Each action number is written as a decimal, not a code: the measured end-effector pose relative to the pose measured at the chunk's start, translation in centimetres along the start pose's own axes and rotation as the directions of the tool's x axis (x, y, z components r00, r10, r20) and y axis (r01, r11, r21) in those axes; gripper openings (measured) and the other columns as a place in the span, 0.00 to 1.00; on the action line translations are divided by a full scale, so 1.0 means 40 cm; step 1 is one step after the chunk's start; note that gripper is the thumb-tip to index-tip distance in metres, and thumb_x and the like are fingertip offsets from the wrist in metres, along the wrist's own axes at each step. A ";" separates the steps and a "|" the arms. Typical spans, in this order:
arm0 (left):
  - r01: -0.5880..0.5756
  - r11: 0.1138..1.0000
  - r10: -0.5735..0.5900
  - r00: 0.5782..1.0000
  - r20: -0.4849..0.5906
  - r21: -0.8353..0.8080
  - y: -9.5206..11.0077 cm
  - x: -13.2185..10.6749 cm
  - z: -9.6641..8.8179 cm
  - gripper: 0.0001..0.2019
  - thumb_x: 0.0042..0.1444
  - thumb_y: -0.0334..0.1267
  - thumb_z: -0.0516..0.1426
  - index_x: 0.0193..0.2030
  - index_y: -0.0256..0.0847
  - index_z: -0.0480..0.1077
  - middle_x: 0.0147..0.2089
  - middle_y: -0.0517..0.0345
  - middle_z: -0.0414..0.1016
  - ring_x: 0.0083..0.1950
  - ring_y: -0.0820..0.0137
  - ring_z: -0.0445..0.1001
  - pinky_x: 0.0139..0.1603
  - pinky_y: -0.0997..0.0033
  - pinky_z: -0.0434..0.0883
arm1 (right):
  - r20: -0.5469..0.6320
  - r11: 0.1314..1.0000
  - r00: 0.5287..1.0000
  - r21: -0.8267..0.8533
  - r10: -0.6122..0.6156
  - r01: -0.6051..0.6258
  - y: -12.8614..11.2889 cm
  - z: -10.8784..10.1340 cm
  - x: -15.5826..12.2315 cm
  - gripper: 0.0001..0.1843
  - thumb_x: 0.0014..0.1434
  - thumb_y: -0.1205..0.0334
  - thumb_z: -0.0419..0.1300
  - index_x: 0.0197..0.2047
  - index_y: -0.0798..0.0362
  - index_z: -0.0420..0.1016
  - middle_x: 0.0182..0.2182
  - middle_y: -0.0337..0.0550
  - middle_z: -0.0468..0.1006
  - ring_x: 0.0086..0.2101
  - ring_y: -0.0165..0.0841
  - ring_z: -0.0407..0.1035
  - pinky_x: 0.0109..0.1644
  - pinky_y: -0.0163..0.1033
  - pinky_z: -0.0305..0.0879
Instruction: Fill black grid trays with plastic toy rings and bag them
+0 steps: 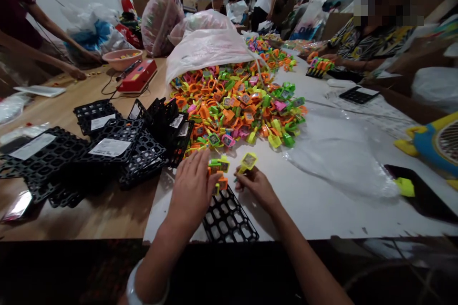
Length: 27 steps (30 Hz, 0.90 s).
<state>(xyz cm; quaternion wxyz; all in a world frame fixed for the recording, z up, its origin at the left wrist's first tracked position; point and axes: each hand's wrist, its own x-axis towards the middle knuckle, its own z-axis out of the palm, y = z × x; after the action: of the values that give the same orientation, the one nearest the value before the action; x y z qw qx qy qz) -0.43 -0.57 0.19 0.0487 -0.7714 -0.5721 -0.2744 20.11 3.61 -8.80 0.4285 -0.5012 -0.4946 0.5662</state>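
My right hand (258, 187) pinches a yellow toy watch (248, 161) by its lower end, its square face tilted up. Beneath my hands lies a black grid tray (232, 219), its nearer cells bare. Several green, orange and yellow toy watches (219, 167) stand at its far end. My left hand (191, 183) curls over that far-left end, with the thumb against these watches; its fingertips are partly hidden. Just beyond both hands spreads a large heap of bright toy watches (232, 105), spilling from a white plastic bag (211, 50).
Black grid trays with white labels (109, 147) are stacked at left. Behind them are a red box device (138, 77) and a pink basin (122, 58). Clear plastic (343, 152), a dark phone-like slab (425, 195) and a blue-yellow fan (436, 145) lie right. Co-workers sit or stand around.
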 end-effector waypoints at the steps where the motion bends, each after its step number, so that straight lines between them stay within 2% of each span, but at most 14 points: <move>1: -0.024 0.999 0.022 0.998 0.062 0.033 0.008 0.019 0.020 0.27 0.67 0.49 0.49 0.68 0.36 0.57 0.66 0.43 0.67 0.68 0.56 0.63 0.66 0.51 0.61 | 0.057 0.999 0.998 0.042 -0.008 0.005 0.004 0.018 -0.008 0.21 0.52 0.48 0.64 0.43 0.52 0.67 0.24 0.35 0.75 0.23 0.31 0.71 0.29 0.36 0.68; 4: -0.070 0.992 0.049 0.982 0.183 0.109 0.019 0.042 0.068 0.27 0.66 0.50 0.50 0.69 0.43 0.58 0.69 0.45 0.63 0.71 0.53 0.59 0.66 0.48 0.60 | 0.131 0.998 0.991 0.057 -0.031 0.023 0.022 0.045 -0.010 0.19 0.52 0.49 0.64 0.42 0.52 0.68 0.28 0.38 0.77 0.24 0.31 0.71 0.30 0.37 0.69; 7: -0.088 0.988 0.058 0.973 0.222 0.128 0.019 0.040 0.081 0.25 0.67 0.49 0.48 0.68 0.45 0.61 0.68 0.47 0.65 0.70 0.53 0.60 0.65 0.47 0.62 | 0.093 0.991 0.990 -0.071 -0.105 0.112 0.045 0.039 -0.002 0.16 0.53 0.52 0.62 0.41 0.52 0.71 0.34 0.42 0.80 0.32 0.35 0.74 0.37 0.39 0.70; 10: -0.088 0.990 0.061 0.971 0.233 0.107 0.017 0.037 0.074 0.24 0.68 0.47 0.46 0.68 0.43 0.61 0.68 0.47 0.64 0.69 0.53 0.61 0.64 0.47 0.64 | 0.063 0.952 0.983 -0.246 -0.170 0.181 0.065 0.031 0.000 0.14 0.54 0.56 0.60 0.43 0.52 0.73 0.37 0.44 0.81 0.36 0.37 0.74 0.41 0.40 0.70; 14: -0.082 0.994 0.061 0.968 0.244 0.076 0.015 0.038 0.070 0.24 0.69 0.47 0.46 0.68 0.43 0.60 0.69 0.49 0.63 0.69 0.52 0.62 0.63 0.46 0.64 | 0.054 0.955 0.984 -0.238 -0.170 0.178 0.078 0.035 -0.002 0.13 0.56 0.58 0.57 0.44 0.52 0.73 0.38 0.44 0.82 0.36 0.37 0.74 0.40 0.39 0.70; 19: -0.085 0.994 0.065 0.970 0.234 0.076 0.017 0.038 0.075 0.24 0.69 0.47 0.46 0.68 0.44 0.61 0.69 0.48 0.64 0.68 0.53 0.63 0.64 0.46 0.62 | 0.133 0.868 0.945 -0.374 -0.298 0.326 0.075 0.053 -0.017 0.10 0.59 0.63 0.54 0.43 0.51 0.72 0.38 0.43 0.80 0.36 0.35 0.72 0.42 0.39 0.69; 21: -0.087 0.992 0.063 0.970 0.237 0.091 0.021 0.040 0.077 0.24 0.69 0.47 0.45 0.68 0.43 0.61 0.68 0.46 0.65 0.67 0.52 0.65 0.64 0.45 0.62 | 0.142 0.844 0.937 -0.406 -0.320 0.350 0.073 0.061 -0.022 0.09 0.60 0.63 0.52 0.42 0.51 0.71 0.37 0.43 0.80 0.36 0.35 0.71 0.42 0.39 0.68; 24: -0.079 0.990 0.051 0.974 0.221 0.116 0.025 0.041 0.079 0.24 0.68 0.47 0.47 0.67 0.43 0.62 0.66 0.45 0.67 0.65 0.52 0.67 0.62 0.46 0.64 | 0.172 0.846 0.936 -0.400 -0.309 0.352 0.069 0.056 -0.020 0.09 0.61 0.63 0.53 0.44 0.51 0.71 0.37 0.42 0.79 0.36 0.35 0.71 0.42 0.39 0.68; 27: -0.076 0.985 0.044 0.979 0.200 0.154 0.019 0.028 0.070 0.23 0.67 0.47 0.49 0.66 0.44 0.64 0.64 0.46 0.70 0.60 0.54 0.70 0.57 0.51 0.67 | 0.297 0.893 0.927 -0.316 -0.228 0.321 0.055 0.025 0.000 0.08 0.59 0.60 0.57 0.43 0.51 0.72 0.36 0.39 0.79 0.36 0.34 0.72 0.41 0.37 0.69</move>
<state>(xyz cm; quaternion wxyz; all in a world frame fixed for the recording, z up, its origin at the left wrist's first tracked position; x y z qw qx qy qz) 1.49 1.21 -1.46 0.0626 -0.8052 -0.5706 -0.1488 19.15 3.15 -10.96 0.3396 -0.4191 -0.7063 0.4584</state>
